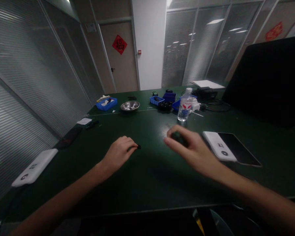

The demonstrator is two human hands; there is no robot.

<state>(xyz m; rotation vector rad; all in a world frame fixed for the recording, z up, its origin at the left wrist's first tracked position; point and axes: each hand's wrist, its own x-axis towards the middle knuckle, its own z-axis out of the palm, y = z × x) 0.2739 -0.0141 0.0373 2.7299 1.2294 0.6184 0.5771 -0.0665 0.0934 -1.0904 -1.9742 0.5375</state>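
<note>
My left hand (120, 152) is just above the green tabletop, left of centre. Its thumb and index finger pinch a small black piece (139, 147), mostly covered by the fingertips, so its kind does not show. Across from it, my right hand (190, 144) hovers to the right, slightly blurred. Its fingers curl loosely, with a small gap between thumb and index tip and nothing visible between them. Beyond that hand stands a clear water bottle (185, 106) with a white cap. A white power bank-like device (220, 146) marked with a number lies beside my right wrist.
Farther back are a metal bowl (130, 106) with small pieces, a blue basket (107, 104), and a small blue tray (157, 100). A dark flat screen (239, 149) adjoins the white device. Another white device (35, 167) lies at left; a large black monitor (267, 78) stands right.
</note>
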